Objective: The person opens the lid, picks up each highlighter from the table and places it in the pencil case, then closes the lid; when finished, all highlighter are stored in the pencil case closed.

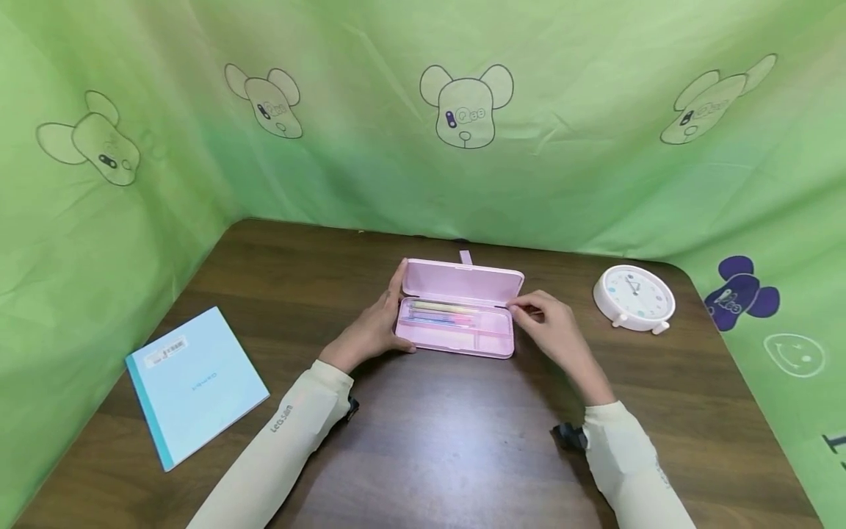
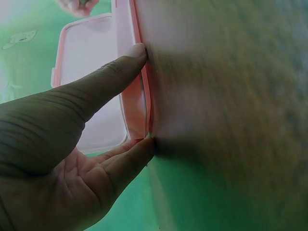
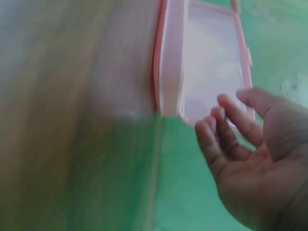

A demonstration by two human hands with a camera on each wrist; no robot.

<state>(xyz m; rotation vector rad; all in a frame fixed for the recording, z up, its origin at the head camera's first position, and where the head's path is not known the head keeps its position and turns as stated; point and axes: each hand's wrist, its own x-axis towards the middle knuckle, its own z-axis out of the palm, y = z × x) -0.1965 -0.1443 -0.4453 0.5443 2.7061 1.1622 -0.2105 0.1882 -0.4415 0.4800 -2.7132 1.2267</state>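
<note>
A pink pencil case [image 1: 456, 345] lies with its lid [image 1: 463, 281] raised. Several pens and pencils [image 1: 441, 313] sit in its back compartment; smaller divided sections show in front. My left hand [image 1: 371, 323] holds the left end of the case. In the left wrist view its thumb [image 2: 113, 72] presses the front side and its fingers [image 2: 127, 163] reach round the end. At the right end, by the hinge corner, is my right hand [image 1: 551, 327], its fingers [image 3: 226, 130] loosely bent beside the lid. Whether they touch the case I cannot tell.
A light blue notebook [image 1: 198, 386] lies at the left of the brown wooden table [image 1: 429, 448]. Toward the right back is a white round clock [image 1: 636, 294]. Green printed cloth [image 1: 370, 169] surrounds the table's back and sides.
</note>
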